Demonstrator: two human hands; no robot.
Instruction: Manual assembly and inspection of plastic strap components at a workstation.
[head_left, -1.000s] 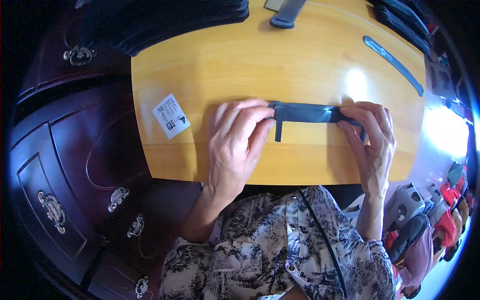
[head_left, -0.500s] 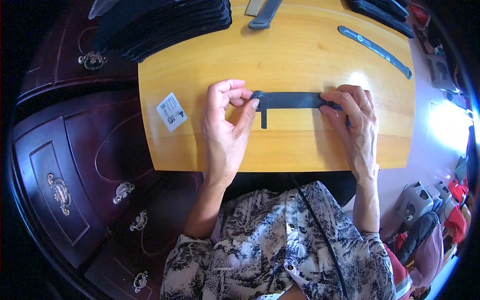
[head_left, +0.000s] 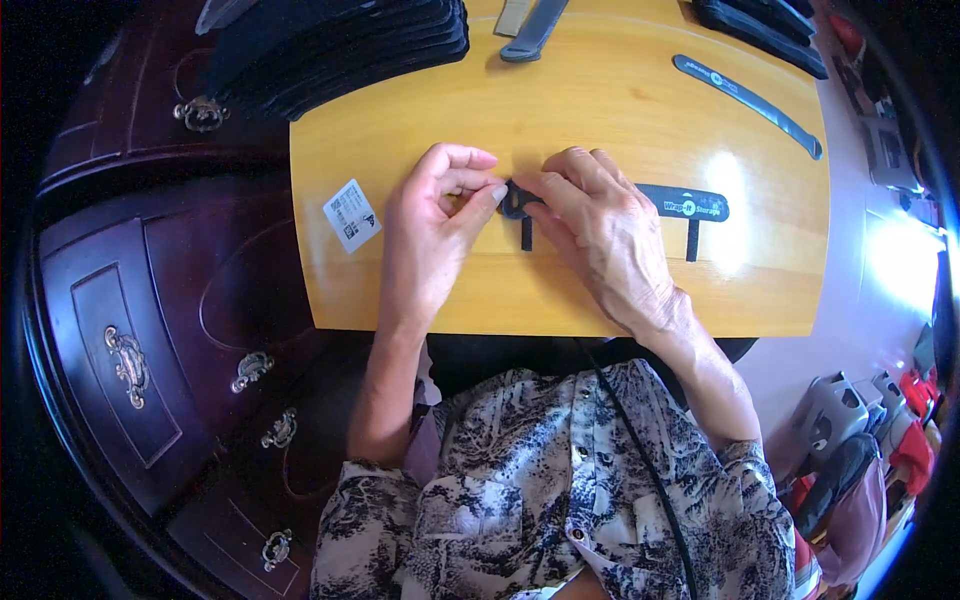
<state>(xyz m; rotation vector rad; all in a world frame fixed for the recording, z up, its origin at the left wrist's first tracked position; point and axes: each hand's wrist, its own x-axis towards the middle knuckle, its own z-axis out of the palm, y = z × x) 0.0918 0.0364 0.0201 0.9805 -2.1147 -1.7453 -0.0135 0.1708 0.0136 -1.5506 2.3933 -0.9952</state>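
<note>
A dark hook-and-loop strap (head_left: pixel 690 203) lies crosswise on the wooden table, its rounded right end showing pale print. My left hand (head_left: pixel 425 225) pinches the small looped left end between thumb and fingertips. Just beside it, my right hand (head_left: pixel 610 230) grips the same strap close to that loop, its fingers closed and covering the strap's middle. Two short black strips, a left strip (head_left: pixel 527 236) and a right strip (head_left: pixel 692 242), show below the strap's edge. Whether they are fastened to it I cannot tell.
A thick pile of black straps (head_left: pixel 370 60) sits at the far left, and a smaller black stack (head_left: pixel 760 35) at the far right. Another printed strap (head_left: pixel 750 103) lies at right; a grey strap (head_left: pixel 535 35) is at the back. A white label (head_left: pixel 352 215) rests left.
My right hand has moved left from the strap's right end to near its looped end. The printed right end and the right strip are now uncovered. My left hand stays at the loop.
</note>
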